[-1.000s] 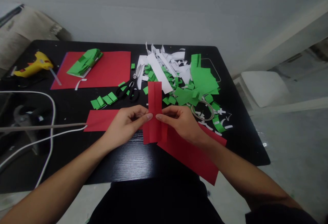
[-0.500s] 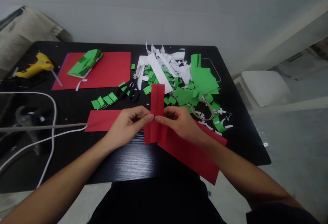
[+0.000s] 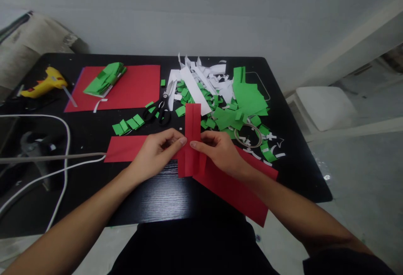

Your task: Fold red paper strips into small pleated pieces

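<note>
A folded strip of red paper [image 3: 193, 119] with lengthwise creases is held upright above the table. My left hand [image 3: 160, 151] pinches its left edge between thumb and fingers. On the other edge my right hand [image 3: 218, 151] grips it the same way, thumb on the near face. Behind and below my right hand lies a larger red sheet [image 3: 239, 193], which overhangs the table's front edge. Another red piece [image 3: 122, 148] lies flat by my left hand, partly covered by it. Black-handled scissors [image 3: 160, 109] rest beyond my hands.
White and green paper scraps [image 3: 217, 94] are heaped at the back, with a tape roll [image 3: 248, 135] beside them. A yellow glue gun [image 3: 47, 82] and a red sheet [image 3: 138, 88] bearing folded green paper [image 3: 105, 78] lie at left. White cables [image 3: 65, 153] cross the left side.
My left thumb has shifted slightly left on the red strip's edge. Both hands keep hold of the strip, and the view has moved very little.
</note>
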The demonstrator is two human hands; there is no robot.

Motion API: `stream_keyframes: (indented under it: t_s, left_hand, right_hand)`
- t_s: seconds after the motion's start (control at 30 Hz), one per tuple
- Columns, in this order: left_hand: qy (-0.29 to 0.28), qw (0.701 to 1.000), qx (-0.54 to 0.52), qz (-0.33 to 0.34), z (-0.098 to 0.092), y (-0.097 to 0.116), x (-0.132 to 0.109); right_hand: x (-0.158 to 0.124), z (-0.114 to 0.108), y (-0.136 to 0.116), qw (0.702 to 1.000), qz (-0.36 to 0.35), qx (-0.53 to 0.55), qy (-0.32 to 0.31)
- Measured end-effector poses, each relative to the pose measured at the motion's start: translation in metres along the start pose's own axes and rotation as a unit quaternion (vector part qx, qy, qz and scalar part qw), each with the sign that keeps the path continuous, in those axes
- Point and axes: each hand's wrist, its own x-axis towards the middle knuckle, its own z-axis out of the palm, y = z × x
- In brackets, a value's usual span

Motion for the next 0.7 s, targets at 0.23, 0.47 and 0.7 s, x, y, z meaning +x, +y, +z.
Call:
stream_keyframes:
  t_s: [0.23, 0.47, 0.7]
  left_hand:
    - [-0.012, 1.000, -0.003, -0.011, -0.0029, -0.0001, 0.0011]
    - [-0.019, 0.999, -0.035, -0.010, -0.0001, 0.0018, 0.0006]
    - [-0.016, 0.998, -0.061, -0.013, -0.0023, 0.0082, 0.0021]
  right_hand:
    - [0.0005, -0.0026, -0.0002, 1.000, 0.013, 0.013, -0.002]
    - [0.0003, -0.0025, -0.0027, 1.000, 0.016, -0.004, -0.011]
    - [0.0014, -0.0029, -0.0045, 0.999, 0.022, 0.042, -0.022]
